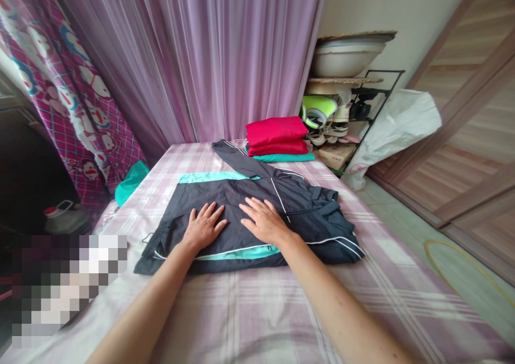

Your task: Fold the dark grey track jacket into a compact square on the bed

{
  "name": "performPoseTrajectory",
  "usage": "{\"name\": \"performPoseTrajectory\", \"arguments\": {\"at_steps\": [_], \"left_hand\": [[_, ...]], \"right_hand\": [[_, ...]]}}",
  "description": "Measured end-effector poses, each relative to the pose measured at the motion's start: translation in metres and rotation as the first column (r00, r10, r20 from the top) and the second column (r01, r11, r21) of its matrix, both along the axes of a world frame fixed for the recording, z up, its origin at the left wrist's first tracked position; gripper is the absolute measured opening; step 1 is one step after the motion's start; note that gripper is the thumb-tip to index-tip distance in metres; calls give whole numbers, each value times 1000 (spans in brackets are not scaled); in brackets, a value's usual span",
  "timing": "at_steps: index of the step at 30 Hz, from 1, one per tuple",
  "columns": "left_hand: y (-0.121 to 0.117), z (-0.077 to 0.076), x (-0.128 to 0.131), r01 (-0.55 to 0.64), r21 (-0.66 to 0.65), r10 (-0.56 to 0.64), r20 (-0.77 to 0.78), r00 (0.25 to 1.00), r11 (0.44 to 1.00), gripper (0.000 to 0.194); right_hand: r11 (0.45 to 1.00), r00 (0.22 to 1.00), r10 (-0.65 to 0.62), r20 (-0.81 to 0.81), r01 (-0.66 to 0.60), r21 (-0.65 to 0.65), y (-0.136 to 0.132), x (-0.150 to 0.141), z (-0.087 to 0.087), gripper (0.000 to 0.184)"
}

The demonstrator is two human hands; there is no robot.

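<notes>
Left hand (204,227), right hand (263,220), both spread flat on the dark jacket (233,213), holding nothing! Beyond it sits folded red cloth (277,136).

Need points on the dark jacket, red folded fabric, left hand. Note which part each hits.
Dark jacket (234,196): head view, on the dark fabric just above the gap between the hands.
Red folded fabric (277,135): head view, middle of the front side.
Left hand (201,228): head view, back of the hand.
</notes>
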State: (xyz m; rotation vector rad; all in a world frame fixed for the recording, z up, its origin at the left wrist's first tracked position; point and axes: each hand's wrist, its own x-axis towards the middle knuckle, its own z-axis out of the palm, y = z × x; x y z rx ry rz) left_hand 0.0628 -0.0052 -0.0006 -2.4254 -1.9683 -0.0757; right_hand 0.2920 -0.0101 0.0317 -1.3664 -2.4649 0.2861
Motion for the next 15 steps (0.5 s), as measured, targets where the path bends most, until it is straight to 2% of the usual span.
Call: {"name": "performPoseTrajectory", "arguments": {"at_steps": [3,5,15], "left_hand": [[0,-3,-4,17,25,-17,19,1000,1000,57],[0,-3,-5,18,37,-19,24,1000,999,57],[2,-10,-8,22,54,-23,23,999,998,57]], "right_hand": [[993,1000,-3,25,6,-116,0,-4,-19,52],[991,1000,-10,9,11,-133,0,-2,-26,53],[994,998,-21,-54,15,-109,-1,1,-28,51]]}}
